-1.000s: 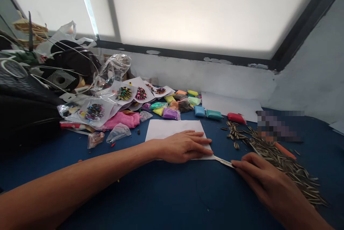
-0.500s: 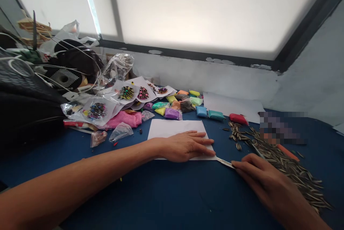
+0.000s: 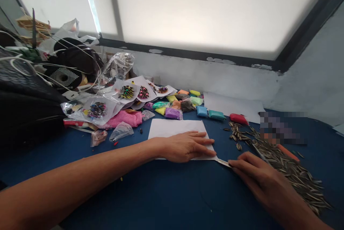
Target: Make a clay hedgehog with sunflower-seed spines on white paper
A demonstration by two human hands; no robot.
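Note:
A sheet of white paper (image 3: 176, 125) lies on the blue tabletop. My left hand (image 3: 185, 147) presses flat on it, palm down, fingers stretched towards its right edge. At the near right corner of the paper is the tip of a slim, pale metal tool (image 3: 223, 163); its exact kind does not show clearly. My right hand (image 3: 255, 176) pinches this tool between thumb and fingers, low over the table. The tip touches or almost touches the paper beside my left fingertips. My right palm hides the rest of the tool.
Striped sunflower seeds (image 3: 292, 172) spread at the right, beside an orange stick (image 3: 288, 152). Colourful clay packets (image 3: 173, 113) line the back. Decorated seeds (image 3: 97, 110) lie on papers and plastic at the left, near a pink cloth (image 3: 125, 118). Another white sheet (image 3: 231, 105) rests by the wall.
My right hand has shifted slightly left, towards the paper, with the tool in it. My left hand stays flat in place on the paper.

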